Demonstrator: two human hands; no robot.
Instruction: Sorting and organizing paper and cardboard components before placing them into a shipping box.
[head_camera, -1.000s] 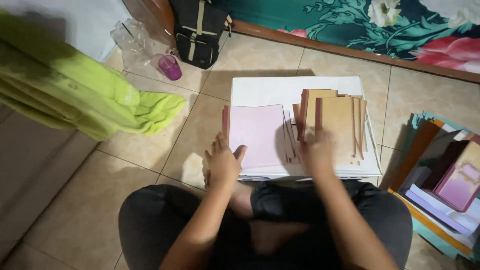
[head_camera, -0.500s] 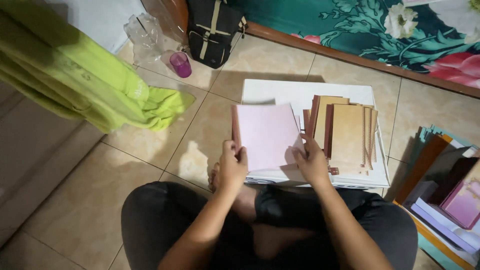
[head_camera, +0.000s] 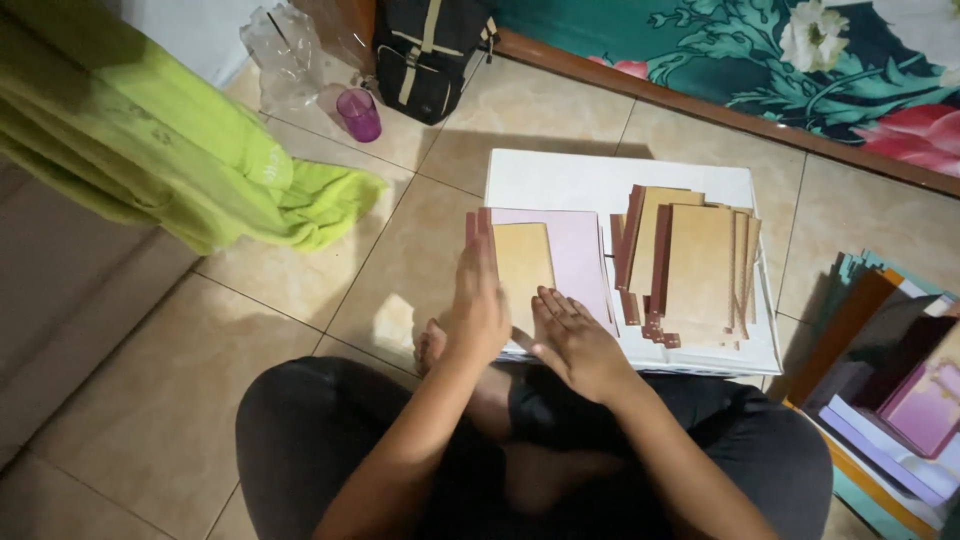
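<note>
I sit cross-legged on a tiled floor behind a white board (head_camera: 600, 180). A pink sheet (head_camera: 580, 250) lies on its left part with a tan card (head_camera: 523, 262) on top. My left hand (head_camera: 478, 305) stands on edge, fingers together, against the tan card's left side, beside a dark red strip (head_camera: 480, 225). Flat on the near part of the pink sheet rests my right hand (head_camera: 575, 340), just below the card. A fanned pile of tan cards with red edges (head_camera: 690, 265) covers the board's right part.
A lime green cloth (head_camera: 170, 160) hangs at the left. At the back stand a purple cup (head_camera: 360, 113), a crumpled clear bottle (head_camera: 283, 55) and a black bag (head_camera: 425, 50). Coloured paper and boxes (head_camera: 900, 390) lie at the right. A floral cloth (head_camera: 800, 50) runs along the far edge.
A tan card now lies on the pink sheet. My left hand has turned on edge against it, and my right hand has shifted left onto the sheet's near part.
</note>
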